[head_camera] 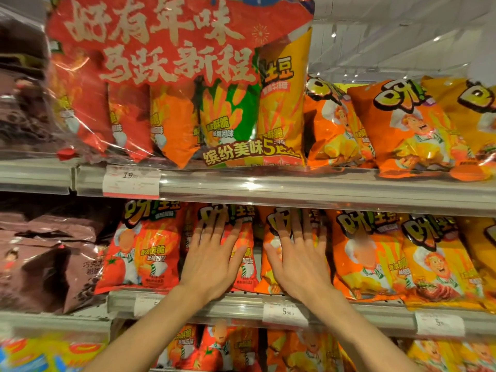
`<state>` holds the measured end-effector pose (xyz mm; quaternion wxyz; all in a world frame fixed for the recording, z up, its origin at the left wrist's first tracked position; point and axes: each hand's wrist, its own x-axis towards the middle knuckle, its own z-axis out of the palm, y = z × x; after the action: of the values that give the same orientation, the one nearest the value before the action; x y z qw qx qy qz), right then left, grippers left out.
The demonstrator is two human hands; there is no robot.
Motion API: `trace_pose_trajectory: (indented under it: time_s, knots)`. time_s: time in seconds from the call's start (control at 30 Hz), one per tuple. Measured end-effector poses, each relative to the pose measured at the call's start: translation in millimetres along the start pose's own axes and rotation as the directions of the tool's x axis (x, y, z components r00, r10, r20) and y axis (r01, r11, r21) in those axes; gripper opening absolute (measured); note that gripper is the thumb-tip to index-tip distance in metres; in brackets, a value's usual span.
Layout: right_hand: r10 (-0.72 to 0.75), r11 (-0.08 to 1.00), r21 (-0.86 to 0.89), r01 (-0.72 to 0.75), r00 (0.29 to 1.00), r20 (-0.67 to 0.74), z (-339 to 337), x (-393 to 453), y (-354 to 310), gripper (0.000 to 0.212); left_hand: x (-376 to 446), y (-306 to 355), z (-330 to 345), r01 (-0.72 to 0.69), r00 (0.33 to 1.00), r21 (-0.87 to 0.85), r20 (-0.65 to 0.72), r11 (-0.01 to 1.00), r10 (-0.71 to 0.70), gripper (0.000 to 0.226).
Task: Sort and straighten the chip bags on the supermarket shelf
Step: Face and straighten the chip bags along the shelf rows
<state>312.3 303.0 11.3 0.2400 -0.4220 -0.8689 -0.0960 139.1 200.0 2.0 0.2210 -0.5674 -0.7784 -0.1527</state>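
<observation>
Pressing flat on two chip bags, both hands reach to the middle shelf (pixel 335 308). The left hand (pixel 212 260) lies on a red bag (pixel 245 253), fingers (pixel 205 232) straight and spread apart. The right hand (pixel 300 260) lies on an orange bag (pixel 269 267) just beside it, fingers straight and spread too. More bags stand in a row on both sides. A big multipack (pixel 188 84) sits on the shelf above.

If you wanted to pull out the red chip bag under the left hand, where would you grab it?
Probably the top edge of the red chip bag, from the front. It stands upright between neighbours, so its sides are hemmed in. The left hand only presses flat on its face.
</observation>
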Motion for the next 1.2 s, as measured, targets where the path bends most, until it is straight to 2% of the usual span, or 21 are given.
trace_pose_trajectory:
  time_s: [0.17, 0.53, 0.63, 0.8, 1.07, 1.13, 1.2]
  knots:
    - [0.002, 0.999, -0.042, -0.004, 0.999, -0.041, 4.2, -0.4, -4.1, 0.062, 1.0, -1.8, 5.0, 0.004, 0.999, 0.012, -0.046, 1.000, -0.003, 0.064]
    - [0.002, 0.996, -0.091, -0.005, 1.000, -0.027, 4.3, 0.9, -7.7, 0.064, 3.4, -3.5, 7.3, 0.021, 0.999, -0.021, -0.025, 1.000, -0.021, 0.068]
    - [0.000, 0.999, -0.052, -0.003, 0.999, -0.044, -0.8, -4.4, -9.3, 0.065, 0.1, -4.8, 0.9, 0.010, 0.999, -0.076, -0.044, 0.997, -0.013, 0.067]
    - [0.045, 0.998, 0.045, -0.038, 0.986, -0.163, -19.4, -18.5, -0.2, 0.061, -2.8, 0.9, -12.7, -0.040, 0.988, -0.242, -0.155, 0.969, 0.002, 0.059]
    - [0.210, 0.967, 0.214, -0.139, 0.911, -0.354, -54.4, -37.6, 90.1, 0.057, -6.2, 76.3, -18.9, -0.228, 0.967, -0.569, -0.230, 0.790, 0.114, 0.051]
    - [0.260, 0.952, 0.237, -0.193, 0.919, -0.297, -62.6, -38.4, 128.6, 0.058, -0.1, 105.6, -17.1, -0.236, 0.970, -0.593, -0.189, 0.770, 0.151, 0.056]
    - [0.295, 0.935, 0.252, -0.251, 0.943, -0.154, -69.6, -36.0, 167.3, 0.066, 8.6, 135.6, -14.4, -0.198, 0.980, -0.614, -0.117, 0.764, 0.159, 0.064]
